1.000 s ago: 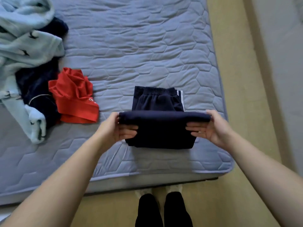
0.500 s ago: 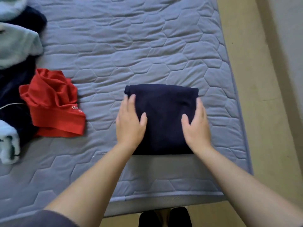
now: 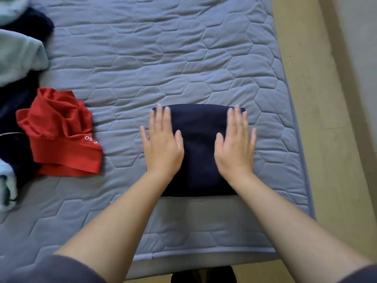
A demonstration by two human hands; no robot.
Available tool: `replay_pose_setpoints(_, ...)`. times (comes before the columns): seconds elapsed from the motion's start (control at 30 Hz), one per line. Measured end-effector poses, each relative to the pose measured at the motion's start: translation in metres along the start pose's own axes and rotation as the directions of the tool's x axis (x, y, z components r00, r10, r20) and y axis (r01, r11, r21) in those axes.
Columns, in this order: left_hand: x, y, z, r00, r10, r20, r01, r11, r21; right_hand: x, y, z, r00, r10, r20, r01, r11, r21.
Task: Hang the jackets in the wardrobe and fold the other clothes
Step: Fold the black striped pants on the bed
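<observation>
Head view. A quilted mattress (image 3: 163, 58) carries all the clothing; a strip of floor (image 3: 318, 119) runs along its right edge.

The folded navy garment (image 3: 199, 148) lies as a compact rectangle near the mattress's near edge, towards its near right corner. The left hand (image 3: 162, 146) lies flat on the garment's left side and the right hand (image 3: 234, 148) on its right side. Both have straight, spread fingers, palms down, and grasp nothing; the fingertips reach almost to the far fold.

Judged from its even outline, this piece is folded, and the hands appear to be smoothing or pressing it flat.

Well apart from it, towards the left of the mattress, a red garment (image 3: 61, 135) lies crumpled and unfolded. Beyond it, against the left margin of the view, a pale blue garment (image 3: 18, 56) and a dark garment (image 3: 18, 156) are heaped together, partly cut off.

At least three pieces therefore appear still to be dealt with. Which of them are jackets cannot be told, and no wardrobe is in view, so the hanging step cannot be assessed.
</observation>
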State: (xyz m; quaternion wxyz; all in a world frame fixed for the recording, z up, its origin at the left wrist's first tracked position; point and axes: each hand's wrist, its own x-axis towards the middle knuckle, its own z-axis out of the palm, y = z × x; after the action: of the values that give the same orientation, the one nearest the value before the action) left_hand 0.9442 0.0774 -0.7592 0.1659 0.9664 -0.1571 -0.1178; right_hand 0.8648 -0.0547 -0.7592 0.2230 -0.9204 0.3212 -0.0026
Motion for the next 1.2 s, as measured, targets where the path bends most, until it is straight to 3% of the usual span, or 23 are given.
replay_pose_setpoints(0.07, 0.002, -0.003, 0.013, 0.981, 0.186, 0.057, -0.192, 0.976, 0.105, 0.002, 0.001, 0.018, 0.98, -0.185, 0.067, 0.191, 0.976, -0.108)
replay_pose_setpoints(0.17, 0.014, -0.014, 0.04, 0.962, 0.244, 0.125, -0.266, 0.94, 0.213, 0.014, 0.012, 0.052, 0.947, -0.292, 0.135, 0.316, 0.921, -0.229)
replay_pose_setpoints(0.47, 0.024, -0.041, 0.103, 0.957, 0.291, 0.024, -0.286, 0.917, 0.278, 0.024, 0.033, 0.107, 0.959, -0.277, 0.057, 0.281, 0.911, -0.302)
replay_pose_setpoints(0.53, 0.023, -0.04, 0.102, 0.956, 0.293, 0.019, -0.287, 0.918, 0.273, 0.023, 0.032, 0.104, 0.976, -0.209, 0.068, 0.219, 0.917, -0.332)
replay_pose_setpoints(0.63, 0.014, -0.036, 0.091, 0.982, 0.186, 0.021, -0.185, 0.952, 0.242, 0.014, 0.027, 0.091, 0.996, 0.044, 0.073, -0.021, 0.956, -0.291)
replay_pose_setpoints(0.77, -0.016, -0.037, 0.066, 0.983, -0.183, 0.006, 0.183, 0.983, -0.031, -0.011, 0.023, 0.063, 0.97, 0.233, 0.072, -0.228, 0.971, -0.064)
replay_pose_setpoints(0.83, -0.022, -0.039, 0.05, 0.936, -0.349, 0.039, 0.348, 0.904, -0.25, -0.014, 0.027, 0.045, 0.938, 0.335, 0.089, -0.347, 0.914, 0.209)
replay_pose_setpoints(0.87, -0.02, -0.045, 0.045, 0.902, -0.42, 0.102, 0.428, 0.832, -0.354, -0.011, 0.031, 0.037, 0.904, 0.399, 0.155, -0.428, 0.837, 0.34)
replay_pose_setpoints(0.93, -0.012, -0.056, 0.036, 0.795, -0.478, 0.374, 0.607, 0.64, -0.472, -0.005, 0.042, 0.023, 0.807, 0.456, 0.375, -0.591, 0.623, 0.513)
replay_pose_setpoints(1.03, -0.012, -0.06, 0.017, 0.654, -0.367, 0.662, 0.747, 0.452, -0.487, -0.009, 0.05, 0.004, 0.644, 0.373, 0.668, -0.765, 0.338, 0.548)
replay_pose_setpoints(1.1, -0.02, -0.054, 0.0, 0.575, -0.332, 0.748, 0.802, 0.409, -0.435, -0.019, 0.051, -0.01, 0.566, 0.306, 0.765, -0.824, 0.244, 0.512)
replay_pose_setpoints(1.2, -0.046, -0.043, -0.036, 0.396, -0.28, 0.874, 0.898, 0.317, -0.305, -0.045, 0.046, -0.041, 0.458, 0.242, 0.855, -0.889, 0.149, 0.434)
